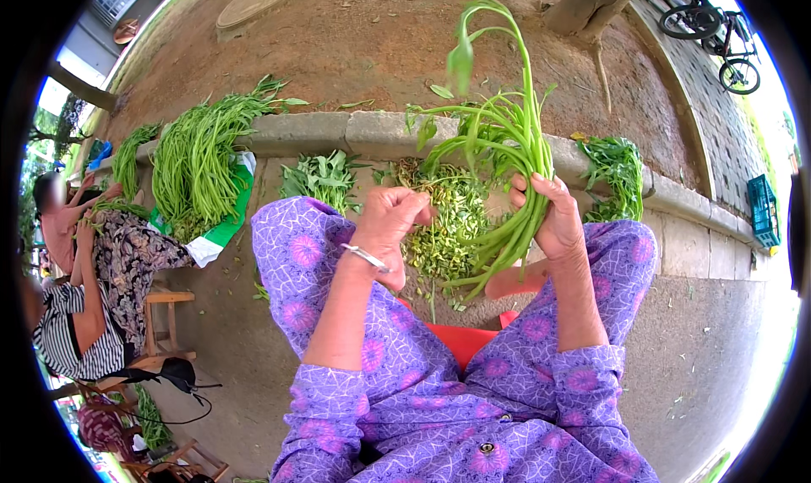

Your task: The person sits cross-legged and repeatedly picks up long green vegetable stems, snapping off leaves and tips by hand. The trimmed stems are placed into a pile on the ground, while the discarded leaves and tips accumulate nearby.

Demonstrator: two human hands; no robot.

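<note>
My right hand [559, 217] grips a bunch of long green leafy vegetable stems [516, 160]. The cut ends point down toward my lap, and one stem arches high above the rest. To its left is my left hand [389, 220], with a silver bracelet at the wrist and fingertips pinched together; whether something thin is between them is hidden. Under both hands, a heap of plucked leaves and trimmings [450, 229] lies on the ground between my legs. A bundle of leafy greens [323, 179] sits beyond my left knee, another leafy bundle [611, 176] beyond my right knee.
A stone curb [383, 134] crosses in front, with bare soil beyond. At left, a large stem pile [199, 166] rests on a green-and-white sack [237, 210]. People sit further left, one in a striped top [82, 337], near a wooden stool [168, 299]. A teal crate [763, 210] stands far right.
</note>
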